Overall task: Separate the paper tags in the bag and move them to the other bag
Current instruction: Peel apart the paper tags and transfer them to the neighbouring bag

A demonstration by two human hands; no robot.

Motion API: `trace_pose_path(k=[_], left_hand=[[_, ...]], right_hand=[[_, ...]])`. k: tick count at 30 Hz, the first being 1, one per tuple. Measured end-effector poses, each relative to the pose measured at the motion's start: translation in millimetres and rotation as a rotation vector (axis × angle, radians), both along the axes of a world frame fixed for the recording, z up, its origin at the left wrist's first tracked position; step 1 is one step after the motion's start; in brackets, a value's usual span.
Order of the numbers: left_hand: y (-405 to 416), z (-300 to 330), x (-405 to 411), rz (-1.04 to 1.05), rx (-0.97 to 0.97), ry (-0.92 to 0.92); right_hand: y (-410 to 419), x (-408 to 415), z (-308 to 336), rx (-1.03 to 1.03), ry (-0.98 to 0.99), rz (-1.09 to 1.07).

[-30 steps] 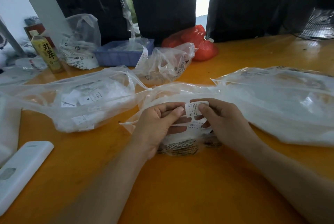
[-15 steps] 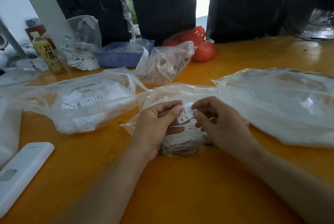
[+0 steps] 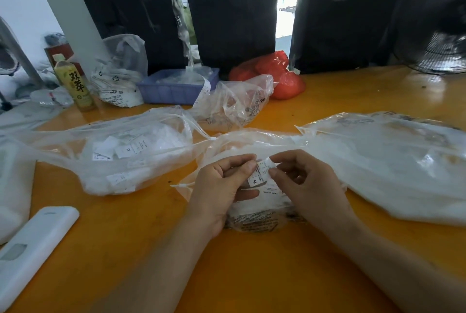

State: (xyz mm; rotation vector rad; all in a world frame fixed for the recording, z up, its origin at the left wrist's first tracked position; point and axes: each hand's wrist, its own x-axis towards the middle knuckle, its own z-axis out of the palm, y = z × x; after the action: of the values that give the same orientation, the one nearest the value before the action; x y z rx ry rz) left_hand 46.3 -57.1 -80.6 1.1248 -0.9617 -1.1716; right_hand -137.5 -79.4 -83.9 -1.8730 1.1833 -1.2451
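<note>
Now paper tag (image 3: 261,174) pinched between both hands' fingers (image 3: 248,167).

Paper tag (image 3: 261,174) between left hand (image 3: 222,186) and right hand (image 3: 310,186)

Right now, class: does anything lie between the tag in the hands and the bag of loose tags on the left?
Nothing visible does. Both hands, left hand and right hand, pinch the paper tag; bare tabletop separates it from the left bag.
</note>
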Motion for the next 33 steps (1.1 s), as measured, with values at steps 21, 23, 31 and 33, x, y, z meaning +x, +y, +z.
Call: trace_pose_path(k=[21, 23, 31, 33], left_hand=[[6, 2, -5, 0.071, -0.065, -0.127], [8, 5, -4, 0.091, -0.106, -0.134], [15, 40, 34, 0.444, -0.523, -0.764], [15, 49, 64, 0.681, -0.529, -0.98]], right_hand=[[-2, 2, 6, 0.055, -0.124, -0.027], [-2, 2, 7, 0.055, -0.152, -0.032], [0, -1, 13, -0.102, -0.173, -0.062], [0, -2, 15, -0.134, -0.156, -0.06]])
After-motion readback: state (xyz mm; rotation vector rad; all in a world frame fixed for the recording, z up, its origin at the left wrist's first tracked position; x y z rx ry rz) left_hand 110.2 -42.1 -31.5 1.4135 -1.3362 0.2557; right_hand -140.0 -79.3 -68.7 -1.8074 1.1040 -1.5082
